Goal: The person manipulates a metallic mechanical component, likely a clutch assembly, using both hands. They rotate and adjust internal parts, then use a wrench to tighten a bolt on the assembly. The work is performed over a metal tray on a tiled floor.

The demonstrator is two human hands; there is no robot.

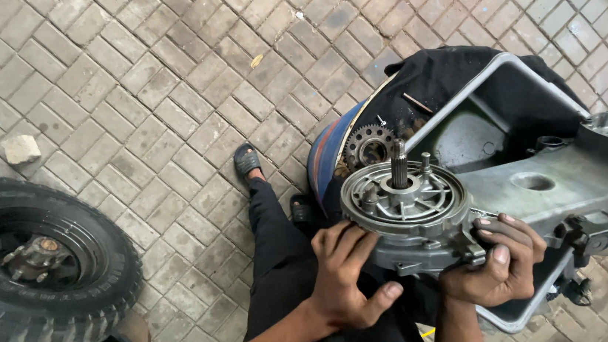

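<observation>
Here your left hand (347,274) and right hand (495,264) curl their fingers around the grey engine casing (428,226) on your lap, its splined shaft (398,163) already bared, sprocket (367,145) lying behind.

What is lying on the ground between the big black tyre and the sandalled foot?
In the head view, only bare paving bricks lie between the tyre and the sandalled foot. The pale stone sits farther up, beyond the tyre.
</observation>
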